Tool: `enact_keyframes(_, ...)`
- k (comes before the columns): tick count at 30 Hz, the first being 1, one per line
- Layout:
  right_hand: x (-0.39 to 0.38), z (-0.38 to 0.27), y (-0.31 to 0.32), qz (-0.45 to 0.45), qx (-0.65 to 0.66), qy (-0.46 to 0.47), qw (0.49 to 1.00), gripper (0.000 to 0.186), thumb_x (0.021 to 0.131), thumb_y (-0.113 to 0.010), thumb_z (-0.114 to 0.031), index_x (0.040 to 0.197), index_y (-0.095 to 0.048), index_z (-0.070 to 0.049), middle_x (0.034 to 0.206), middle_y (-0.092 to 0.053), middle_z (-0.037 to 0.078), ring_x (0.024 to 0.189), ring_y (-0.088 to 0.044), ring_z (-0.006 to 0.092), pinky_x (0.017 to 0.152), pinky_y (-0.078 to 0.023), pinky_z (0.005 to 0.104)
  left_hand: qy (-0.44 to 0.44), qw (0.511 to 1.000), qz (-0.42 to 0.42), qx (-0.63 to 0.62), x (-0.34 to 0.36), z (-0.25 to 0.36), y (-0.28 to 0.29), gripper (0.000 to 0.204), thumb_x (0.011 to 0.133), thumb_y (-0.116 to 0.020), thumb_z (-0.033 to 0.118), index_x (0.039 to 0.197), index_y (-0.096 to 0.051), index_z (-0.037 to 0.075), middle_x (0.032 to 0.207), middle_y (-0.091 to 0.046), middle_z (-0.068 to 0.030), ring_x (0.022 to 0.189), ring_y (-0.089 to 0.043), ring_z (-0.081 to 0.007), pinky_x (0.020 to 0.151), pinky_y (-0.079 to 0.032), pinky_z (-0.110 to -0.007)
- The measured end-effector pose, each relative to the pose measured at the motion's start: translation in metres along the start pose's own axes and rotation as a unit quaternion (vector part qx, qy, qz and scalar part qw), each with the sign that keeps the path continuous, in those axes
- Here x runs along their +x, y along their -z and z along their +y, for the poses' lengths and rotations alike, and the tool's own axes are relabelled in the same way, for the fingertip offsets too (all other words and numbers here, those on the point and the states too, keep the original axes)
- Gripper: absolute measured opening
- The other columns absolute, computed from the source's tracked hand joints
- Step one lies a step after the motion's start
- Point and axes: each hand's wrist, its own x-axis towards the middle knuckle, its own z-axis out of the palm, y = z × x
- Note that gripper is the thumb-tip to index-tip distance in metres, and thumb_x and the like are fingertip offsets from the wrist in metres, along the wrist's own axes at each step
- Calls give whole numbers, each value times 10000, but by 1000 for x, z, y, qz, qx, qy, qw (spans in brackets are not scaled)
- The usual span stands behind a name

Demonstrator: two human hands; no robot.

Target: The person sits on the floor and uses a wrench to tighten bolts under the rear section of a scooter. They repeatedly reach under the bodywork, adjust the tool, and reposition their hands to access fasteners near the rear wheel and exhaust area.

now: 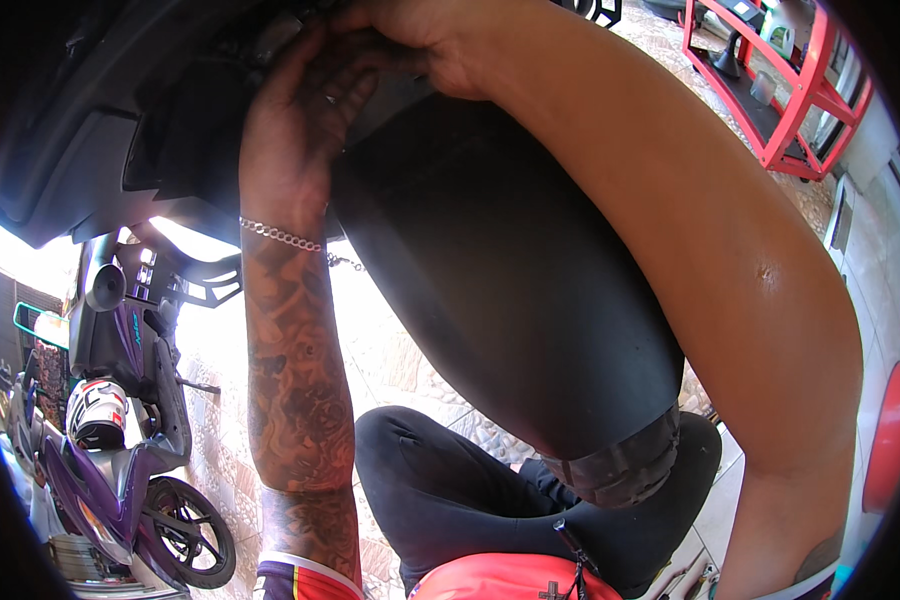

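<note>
A black front mudguard (490, 270) curves down the middle, with a knobbly tyre (625, 465) showing below its near end. My left hand (305, 125) reaches up beside the mudguard's far end, under dark vehicle bodywork (100, 150). Its fingers are bent in the shadow, and whatever they hold is too dark to make out. From the right, my right forearm arches over the mudguard. My right hand (410, 40) is close to the left one at the top, with its fingers mostly hidden in shadow against the dark parts.
A purple scooter (120, 480) stands at the left, with a white, black and red object (98, 412) on it. At the upper right is a red tool trolley (770, 140) carrying several items. A red round object (888, 440) lies at the right edge. Stone-patterned tiles (390, 340) cover the floor.
</note>
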Motion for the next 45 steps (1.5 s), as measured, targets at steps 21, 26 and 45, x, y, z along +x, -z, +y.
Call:
enact_keyframes(21, 18, 0, 22, 64, -747, 475, 460, 302, 923, -593, -193, 1172, -753, -131, 1231, -721, 113, 1149, -660, 313, 1043, -476, 429, 8, 1000, -1, -11, 2, -1, 2, 386, 976, -703, 256, 1292, -636, 46, 1206, -672, -113, 1121, -647, -262, 981, -505, -414)
enact_keyframes(26, 21, 2, 22, 50, -762, 442, 470, 283, 915, -594, -176, 1135, -765, -126, 1201, -731, 110, 1138, -664, 305, 1022, -495, 420, 2, 1000, -9, -11, 2, -2, 4, 397, 973, -705, 265, 1293, -639, 39, 1206, -674, -121, 1126, -643, -269, 984, -506, -418)
enact_keyframes(45, -10, -27, -11, 118, -704, 125, 689, 390, 969, -599, -222, 1303, -669, -33, 1329, -664, 205, 1200, -668, 334, 970, -563, 418, 4, 1000, 0, -12, 0, -3, 0, 342, 990, -684, 247, 1269, -659, 52, 1191, -702, -119, 1117, -653, -263, 982, -503, -409)
